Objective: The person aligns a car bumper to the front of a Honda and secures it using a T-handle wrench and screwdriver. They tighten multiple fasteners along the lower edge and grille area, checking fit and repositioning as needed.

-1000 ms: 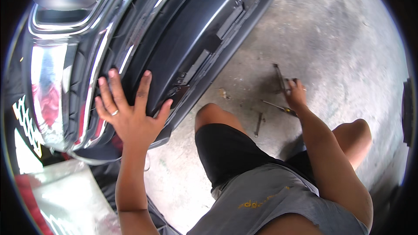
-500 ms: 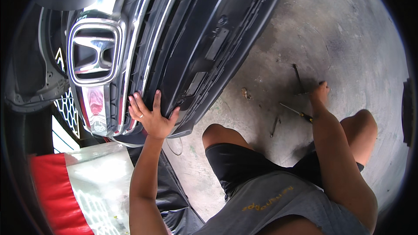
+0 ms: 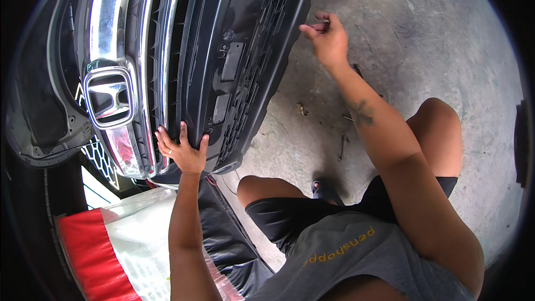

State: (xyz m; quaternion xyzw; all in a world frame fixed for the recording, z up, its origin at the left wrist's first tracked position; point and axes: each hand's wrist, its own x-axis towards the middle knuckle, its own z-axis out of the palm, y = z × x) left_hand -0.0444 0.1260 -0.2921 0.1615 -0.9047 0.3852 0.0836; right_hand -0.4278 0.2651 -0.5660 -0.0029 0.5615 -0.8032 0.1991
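A dark car front bumper (image 3: 192,72) with chrome grille strips runs from the top of the view down to the left middle. My left hand (image 3: 186,153) lies on its near end, fingers spread across the edge beside the grille, a ring on one finger. Out past the bumper's lower edge, my right hand (image 3: 331,42) is raised over the floor. Its fingers are loosely bent and apart from the thumb, and I see nothing between them. A chrome emblem (image 3: 110,98) sits in the grille, left of my left hand.
On the concrete floor (image 3: 423,39) lie a wrench (image 3: 342,147) and a small brownish object (image 3: 301,109). Other tools are partly hidden behind my right forearm. A red and white cover (image 3: 89,245) and black sheeting (image 3: 225,228) are at lower left. My bent knees frame the floor ahead.
My right hand has left the tools on the floor and moved up and left toward the bumper. The view has shifted; my left hand stays on the bumper.
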